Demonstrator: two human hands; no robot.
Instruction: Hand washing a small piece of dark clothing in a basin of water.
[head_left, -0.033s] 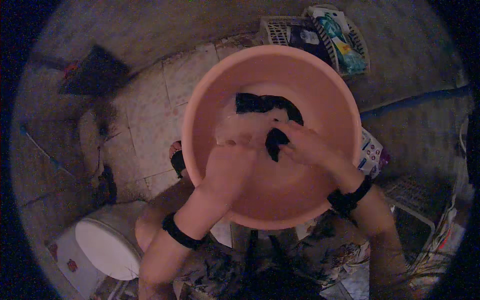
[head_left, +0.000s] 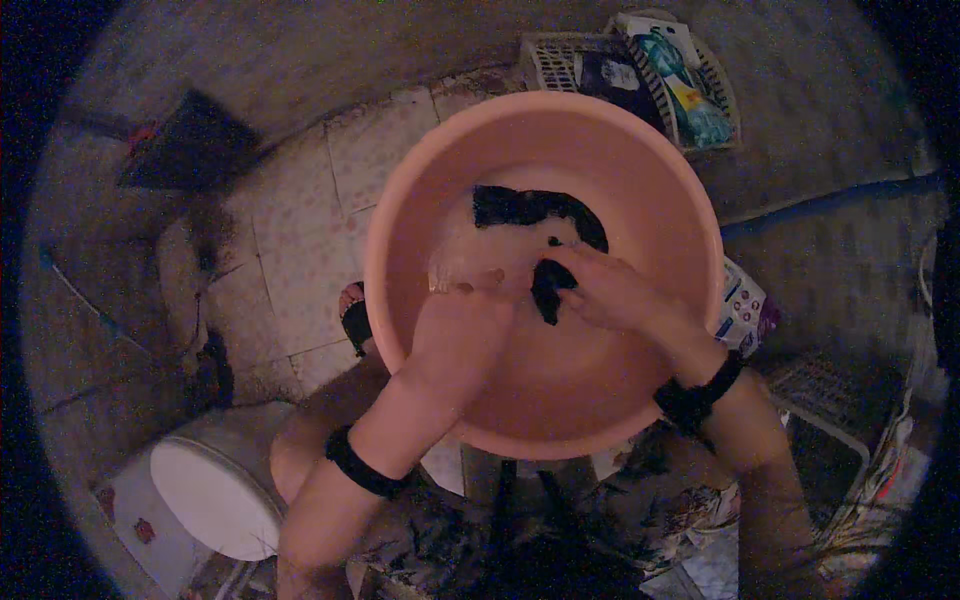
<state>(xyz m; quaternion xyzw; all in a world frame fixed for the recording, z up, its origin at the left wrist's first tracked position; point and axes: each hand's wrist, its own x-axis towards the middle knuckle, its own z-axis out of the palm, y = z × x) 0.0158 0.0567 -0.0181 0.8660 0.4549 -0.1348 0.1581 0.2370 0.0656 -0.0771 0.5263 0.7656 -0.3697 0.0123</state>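
Observation:
A large orange-pink basin [head_left: 670, 200] stands in front of me, with cloudy, sudsy liquid [head_left: 480, 250] around its middle. One curved length of black cloth [head_left: 520, 207] lies in it toward the far side. A smaller bunched piece of black cloth [head_left: 551, 290] shows between my hands; I cannot tell whether the two join. My right hand [head_left: 610, 290] is closed, its fingers and thumb gripping the bunched piece. Just left of it, my left hand [head_left: 465, 325] is curled like a fist inside the basin, its fingertips hidden. Both wrists carry black bands.
White plastic baskets [head_left: 728, 95] with packets stand behind the basin at right. A white and purple package [head_left: 742, 308] leans by its right side. Pale floor tiles [head_left: 300, 210] lie to the left, with a white oval lid [head_left: 215, 500] at near left. My knees flank the basin.
Almost nothing differs; both hands stay in place and the suds around the cloth have shifted slightly.

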